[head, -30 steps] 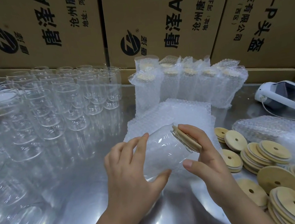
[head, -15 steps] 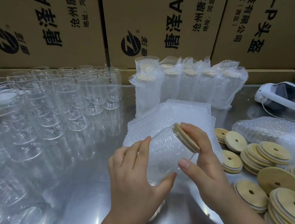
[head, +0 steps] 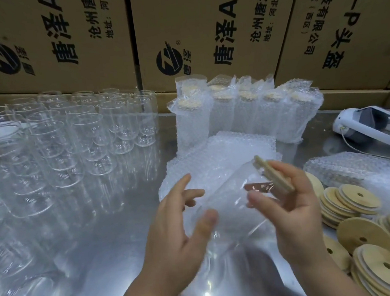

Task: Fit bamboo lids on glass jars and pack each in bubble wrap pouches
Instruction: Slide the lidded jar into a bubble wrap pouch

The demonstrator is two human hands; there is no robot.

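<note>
Here, tilted jar, bamboo lid pinched by right hand fingers, left hand fingers spread alongside.

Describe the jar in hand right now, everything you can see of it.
The glass jar is clear, smooth-walled and empty, tilted in the air, mouth up and to the right, over the stack of bubble wrap pouches. A bamboo lid sits on its mouth, seen edge-on. The right hand grips the lidded end, thumb on the glass. The left hand is spread open at the base; only its thumb seems to touch.
</note>
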